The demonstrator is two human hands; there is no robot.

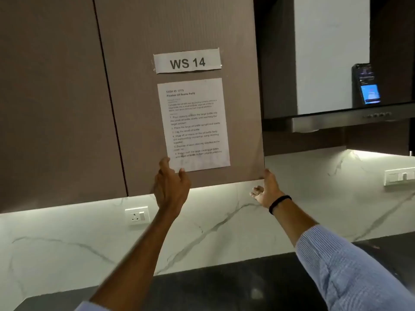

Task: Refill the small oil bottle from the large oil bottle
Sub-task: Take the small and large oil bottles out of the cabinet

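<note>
Left hand (171, 182): raised, fingers loosely curled, fingertips on the lower edge of the task sheet (194, 124) taped to the cabinet door (184, 30); pressing rather than gripping. Right hand (266, 189): open, fingertips hooked at the lower right corner of the same door, thumb below the edge; black band (279, 204) on the wrist, blue ribbed sleeve (350, 268) behind it.

Above the sheet: label reading "WS 14" (187, 62). Below the door: marble backsplash (67, 239) with a wall socket (137, 215), then the dark surface (224, 286). To the right: range hood (336, 122) with a phone (366, 85) propped on it.

Neither oil bottle in view. Probable location: behind the door; unconfirmed. Right hand at the door's free corner, so better placed to swing it open. Judged stage: retrieval, no pouring started.
</note>
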